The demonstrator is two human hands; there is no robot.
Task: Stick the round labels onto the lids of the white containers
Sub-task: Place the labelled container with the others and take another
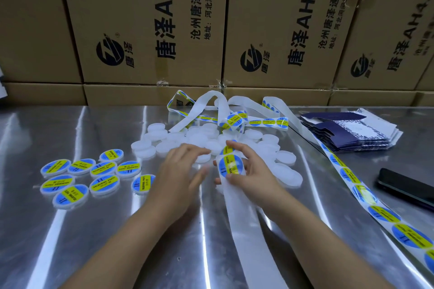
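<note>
A pile of plain white containers lies mid-table. Several containers with blue and yellow round labels sit in a group to the left. My right hand grips the white label strip, with thumb and fingers around a round label on it. The strip's bare backing trails toward me. My left hand is blurred, fingers fairly straight, reaching over a white container at the pile's near edge; nothing shows in its grasp.
The strip loops back to a tangle by the cardboard boxes and runs down the right side. A stack of flat blue cartons and a black phone lie right. The metal table is reflective.
</note>
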